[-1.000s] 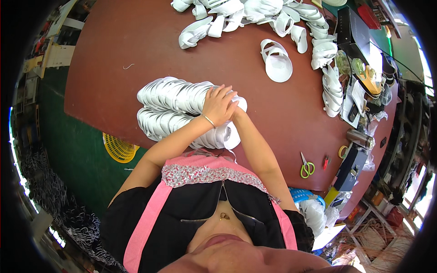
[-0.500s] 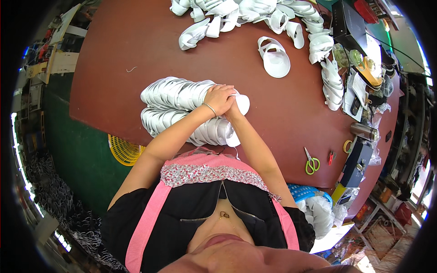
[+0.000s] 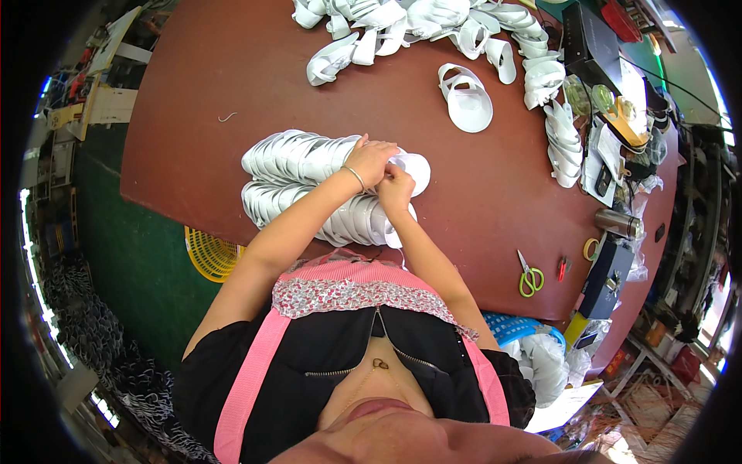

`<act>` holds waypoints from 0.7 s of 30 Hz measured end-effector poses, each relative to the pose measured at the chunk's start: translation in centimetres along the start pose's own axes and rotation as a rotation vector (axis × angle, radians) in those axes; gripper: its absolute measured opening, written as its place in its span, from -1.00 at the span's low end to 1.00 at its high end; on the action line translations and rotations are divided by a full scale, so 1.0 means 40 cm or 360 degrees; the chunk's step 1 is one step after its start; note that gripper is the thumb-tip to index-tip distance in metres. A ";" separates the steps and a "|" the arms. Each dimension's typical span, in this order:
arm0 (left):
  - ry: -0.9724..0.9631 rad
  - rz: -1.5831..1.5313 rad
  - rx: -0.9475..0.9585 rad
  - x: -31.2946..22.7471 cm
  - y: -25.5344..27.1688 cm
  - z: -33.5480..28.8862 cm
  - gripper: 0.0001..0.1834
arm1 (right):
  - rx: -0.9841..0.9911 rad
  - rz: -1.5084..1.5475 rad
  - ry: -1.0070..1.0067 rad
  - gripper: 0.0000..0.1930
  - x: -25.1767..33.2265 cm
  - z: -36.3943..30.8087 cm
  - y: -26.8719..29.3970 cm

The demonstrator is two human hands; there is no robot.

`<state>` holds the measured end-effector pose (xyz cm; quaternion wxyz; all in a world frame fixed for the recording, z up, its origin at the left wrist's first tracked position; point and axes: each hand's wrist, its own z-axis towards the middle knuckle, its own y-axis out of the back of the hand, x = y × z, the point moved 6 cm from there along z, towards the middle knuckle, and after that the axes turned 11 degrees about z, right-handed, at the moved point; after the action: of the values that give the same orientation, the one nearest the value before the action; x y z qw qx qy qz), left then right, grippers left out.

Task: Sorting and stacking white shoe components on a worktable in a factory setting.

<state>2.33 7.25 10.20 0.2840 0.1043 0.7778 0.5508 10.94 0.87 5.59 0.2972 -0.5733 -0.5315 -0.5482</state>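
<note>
Two rows of nested white sandal uppers (image 3: 286,157) lie side by side on the brown table before me. My left hand (image 3: 371,161), with a bracelet at the wrist, curves over the right end of the far row and grips the end upper (image 3: 418,175). Close beside it, my right hand (image 3: 396,188) has its fingers bent in a pinch at that same upper's edge. What lies between the fingertips is mostly hidden. The nearer row (image 3: 325,220) passes under my left forearm.
A heap of white uppers (image 3: 437,15) spans the far side, with a single upper (image 3: 467,99) lying apart. Green-handled scissors (image 3: 530,275), a steel flask (image 3: 618,223) and a dark blue box (image 3: 605,280) are at right. A yellow basket (image 3: 209,255) stands below the left edge.
My right hand has drawn back from under the left one, its fingers now bent at the upper's edge. My left hand has shifted slightly, and more of the end upper shows.
</note>
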 end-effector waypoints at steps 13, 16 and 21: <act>-0.0637 0.0983 -0.0306 -0.140 -0.065 0.046 -0.47 | -0.0386 0.0951 -0.0282 -0.67 -0.051 -0.082 0.369; -0.0955 0.0245 0.0258 -0.234 -0.070 0.005 -0.49 | -0.0410 0.0979 -0.0252 -0.62 -0.046 -0.110 0.355; -0.0854 0.0085 0.0431 -0.256 -0.082 0.065 -0.80 | -0.0561 0.0924 -0.0238 -0.61 -0.066 -0.162 0.349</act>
<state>12.64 3.24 9.96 0.4483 0.3034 0.7384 0.4022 22.43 -9.47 7.91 0.2975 -0.7817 -0.2637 -0.4806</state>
